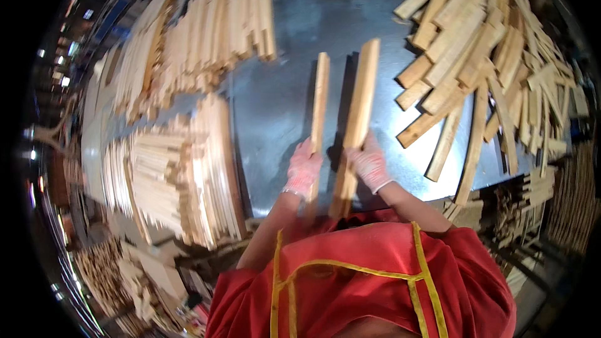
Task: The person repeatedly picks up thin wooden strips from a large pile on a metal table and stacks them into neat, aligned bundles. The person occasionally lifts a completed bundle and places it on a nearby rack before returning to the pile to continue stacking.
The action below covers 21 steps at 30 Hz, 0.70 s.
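My left hand [303,169], in a pink-and-white knit glove, is closed round a narrow wooden strip [320,97] that points away from me. The matching glove on my right hand [369,164] grips a wider wooden slat [361,100], standing somewhat on edge. A gap separates the two pieces, which run nearly side by side over the grey metal tabletop [282,106]. Their near ends reach down to the front of my red clothing. Both thumbs and fingers are partly hidden by the wood.
To the right, a loose heap of wooden slats [460,44] spreads across the tabletop, some overhanging its front edge. Neater rows of strips [216,22] lie far left, with another stack [163,169] nearer on the left. More wood is piled on racks [526,206] below right.
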{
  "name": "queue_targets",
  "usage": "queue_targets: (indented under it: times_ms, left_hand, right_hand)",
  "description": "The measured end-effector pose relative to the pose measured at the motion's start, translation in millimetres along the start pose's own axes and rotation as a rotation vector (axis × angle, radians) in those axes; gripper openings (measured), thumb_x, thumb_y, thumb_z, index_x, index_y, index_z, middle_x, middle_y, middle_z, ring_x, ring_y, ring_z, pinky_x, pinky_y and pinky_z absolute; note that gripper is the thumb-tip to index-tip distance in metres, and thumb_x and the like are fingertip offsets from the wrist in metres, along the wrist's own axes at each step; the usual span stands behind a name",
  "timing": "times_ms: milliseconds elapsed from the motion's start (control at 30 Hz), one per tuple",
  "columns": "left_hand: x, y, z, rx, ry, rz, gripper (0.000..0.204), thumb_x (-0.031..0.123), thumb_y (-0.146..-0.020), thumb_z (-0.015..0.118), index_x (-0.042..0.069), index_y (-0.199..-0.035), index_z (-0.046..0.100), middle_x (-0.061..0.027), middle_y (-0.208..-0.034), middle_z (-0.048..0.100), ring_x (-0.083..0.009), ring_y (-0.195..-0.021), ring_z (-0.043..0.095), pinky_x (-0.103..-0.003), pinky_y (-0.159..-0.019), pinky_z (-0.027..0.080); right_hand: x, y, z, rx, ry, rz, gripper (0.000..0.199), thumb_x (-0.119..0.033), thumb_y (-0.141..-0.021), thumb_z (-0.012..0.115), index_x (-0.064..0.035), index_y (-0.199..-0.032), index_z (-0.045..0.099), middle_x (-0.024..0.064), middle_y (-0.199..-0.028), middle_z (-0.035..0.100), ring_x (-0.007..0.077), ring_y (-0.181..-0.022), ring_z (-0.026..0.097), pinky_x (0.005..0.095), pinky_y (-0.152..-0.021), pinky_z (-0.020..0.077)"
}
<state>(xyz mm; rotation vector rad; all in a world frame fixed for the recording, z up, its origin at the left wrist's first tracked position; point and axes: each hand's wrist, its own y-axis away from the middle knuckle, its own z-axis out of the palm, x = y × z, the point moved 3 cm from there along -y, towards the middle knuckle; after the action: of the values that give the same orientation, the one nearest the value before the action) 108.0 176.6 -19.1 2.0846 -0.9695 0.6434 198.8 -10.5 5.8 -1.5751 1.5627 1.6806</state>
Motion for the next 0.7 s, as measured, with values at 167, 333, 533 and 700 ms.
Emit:
queue_targets:
  times_ms: [167,333,533,700]
  left_hand:
    - [1.8,10.6,-20.4,0.066,-0.326,-0.144,0.101,0.044,-0.085,0.077,0.005,-0.165,0.029,-0.0257,-0.140,0.059,-0.0410,-0.128,0.062,-0.047,-0.108,0.051]
    - [-57.8,34.2,-49.7,0.262,-0.374,-0.129,0.077,0.030,-0.082,0.077,0.006,-0.148,0.049,-0.0224,-0.117,0.070,-0.0411,-0.107,0.070,-0.049,-0.096,0.057]
    - [-194.8,107.5,-137.6,0.720,-0.463,0.325,0.063,0.038,-0.078,0.081,0.007,-0.130,0.062,-0.0104,-0.109,0.072,-0.0305,-0.097,0.070,-0.043,-0.084,0.056]
    - [-211.8,105.4,-137.2,0.444,-1.024,-0.244,0.086,0.056,-0.093,0.062,0.012,-0.163,0.038,-0.0135,-0.165,0.043,-0.0353,-0.151,0.041,-0.054,-0.118,0.036]
  right_hand:
    - [35.2,26.5,102.0,-0.643,0.477,-0.065,0.069,-0.033,-0.088,0.077,-0.0055,-0.147,0.054,0.0252,-0.136,0.067,0.0398,-0.126,0.064,0.0428,-0.107,0.0504]
    - [59.3,59.3,83.5,-0.745,0.231,-0.055,0.072,-0.033,-0.092,0.072,-0.0014,-0.152,0.050,0.0227,-0.142,0.065,0.0368,-0.129,0.064,0.0395,-0.107,0.0504]
    - [66.5,90.5,15.2,-0.445,0.321,0.030,0.079,-0.029,-0.097,0.073,0.0034,-0.160,0.039,0.0207,-0.145,0.063,0.0274,-0.133,0.061,0.0353,-0.112,0.0467]
    - [77.2,103.9,-68.2,-0.171,0.221,0.061,0.082,-0.031,-0.093,0.075,0.0016,-0.161,0.041,0.0220,-0.147,0.062,0.0286,-0.133,0.062,0.0357,-0.111,0.0480]
